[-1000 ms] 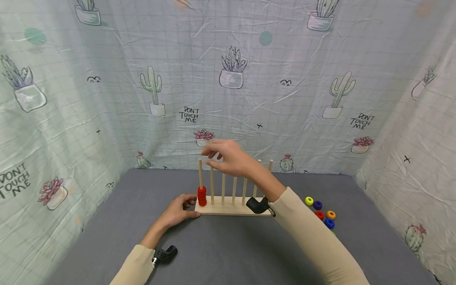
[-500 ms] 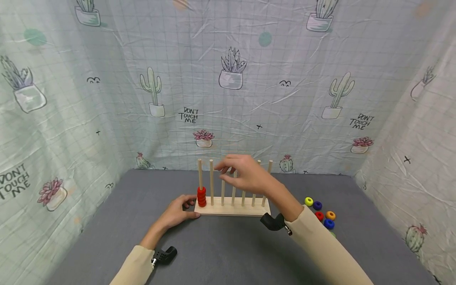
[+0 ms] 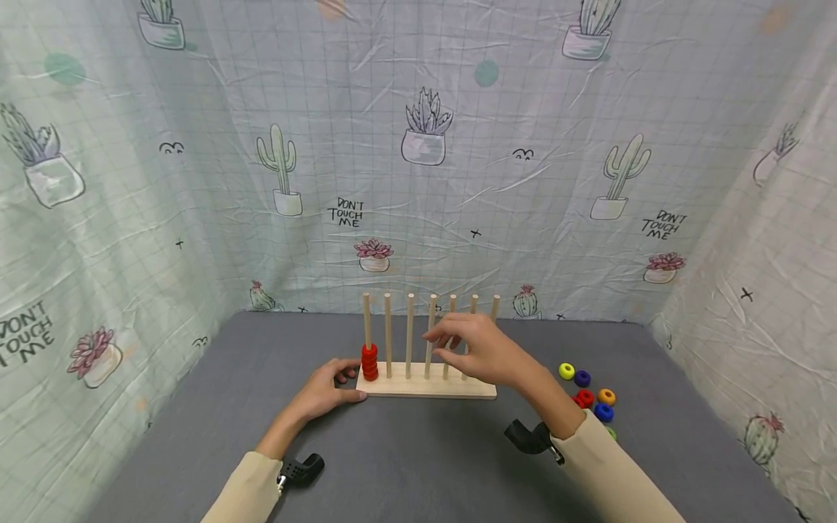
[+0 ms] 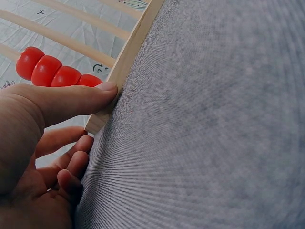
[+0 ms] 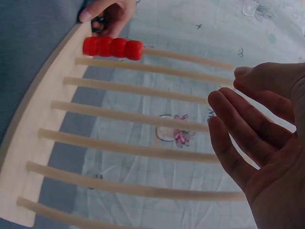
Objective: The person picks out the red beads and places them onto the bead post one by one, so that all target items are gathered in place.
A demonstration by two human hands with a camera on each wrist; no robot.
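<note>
A wooden peg rack (image 3: 426,389) stands on the grey table, a pale base with several upright pegs in a row. Several red beads (image 3: 370,362) are stacked on its leftmost peg. My left hand (image 3: 329,388) grips the left end of the base, thumb on the front edge and fingers behind the corner, as the left wrist view shows. In front of the right-hand pegs hovers my right hand (image 3: 482,347); in the right wrist view its fingers (image 5: 238,129) are loosely bent, with nothing between them.
Loose beads lie on the table to the right: a yellow bead (image 3: 567,371), a purple bead (image 3: 582,378), an orange bead (image 3: 606,396), a blue bead (image 3: 604,412), red ones and a partly hidden green one (image 3: 611,432). A cactus-print curtain (image 3: 314,145) surrounds the table.
My right hand has moved right and down, from above the leftmost pegs to the right-hand pegs. The left hand, the rack and the stacked red beads have stayed in place.
</note>
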